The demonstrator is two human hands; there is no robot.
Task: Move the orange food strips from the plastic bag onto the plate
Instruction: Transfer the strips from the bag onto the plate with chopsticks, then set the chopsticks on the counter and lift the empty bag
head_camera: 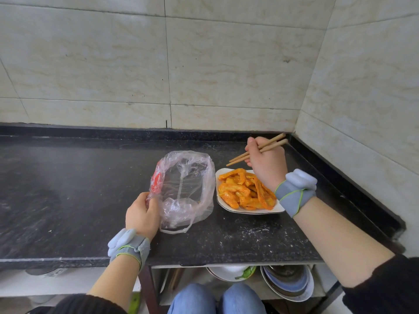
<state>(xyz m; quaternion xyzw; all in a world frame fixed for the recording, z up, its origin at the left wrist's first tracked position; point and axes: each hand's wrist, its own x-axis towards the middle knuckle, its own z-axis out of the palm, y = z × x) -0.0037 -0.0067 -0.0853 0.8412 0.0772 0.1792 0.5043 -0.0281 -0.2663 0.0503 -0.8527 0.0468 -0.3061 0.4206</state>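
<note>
At lower centre-left, the left hand (142,215) pinches the rim of the clear plastic bag (186,189), which looks nearly empty on the table (68,177). Just right of it, the orange food strips (246,189) are heaped on the white plate (275,209). The right hand (265,164), closed around the chopsticks (256,151), hovers above; keep the bag mouth wide and check its folds for leftovers.

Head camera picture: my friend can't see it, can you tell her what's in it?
A person's right hand holds wooden chopsticks above a white plate piled with orange food strips on a dark countertop. The left hand grips the edge of a clear plastic bag that looks almost empty, just left of the plate. Pale wall tiles rise behind.
</note>
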